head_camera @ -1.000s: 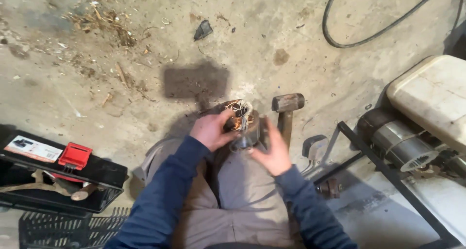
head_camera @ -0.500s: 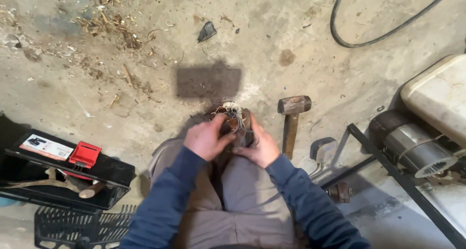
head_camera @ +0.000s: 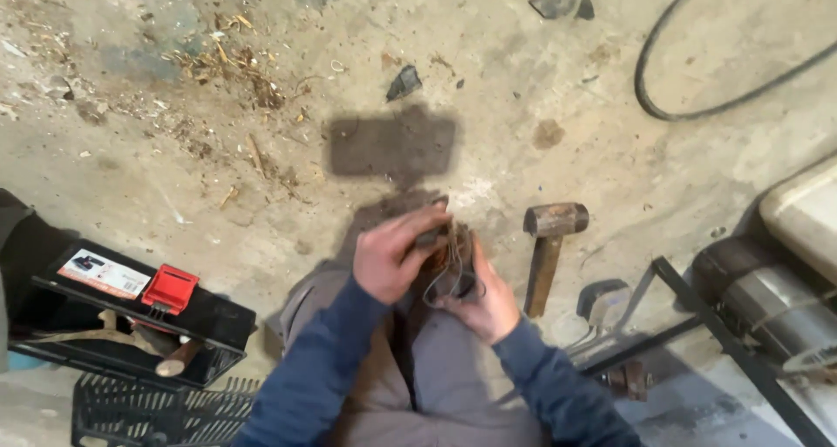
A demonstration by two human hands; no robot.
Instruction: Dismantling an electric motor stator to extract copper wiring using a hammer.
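Observation:
My left hand (head_camera: 391, 253) and my right hand (head_camera: 485, 300) both grip a small round motor part with copper windings and loose wires (head_camera: 448, 262), held over my knees above the concrete floor. The left hand covers its top and left side, the right hand cups it from below and the right. Most of the part is hidden by my fingers. Both sleeves are dark blue, my trousers grey.
A hammer with a wooden handle (head_camera: 547, 253) lies just right of my hands. An open black toolbox with a red latch (head_camera: 131, 316) sits at the left, a black crate (head_camera: 148, 412) below it. A metal frame and machine (head_camera: 750, 325) stand at the right; a black cable (head_camera: 689, 107) curves at the top right.
My right hand has moved from beside the part to cup it from below. My left hand has shifted over its top. The view has tilted slightly.

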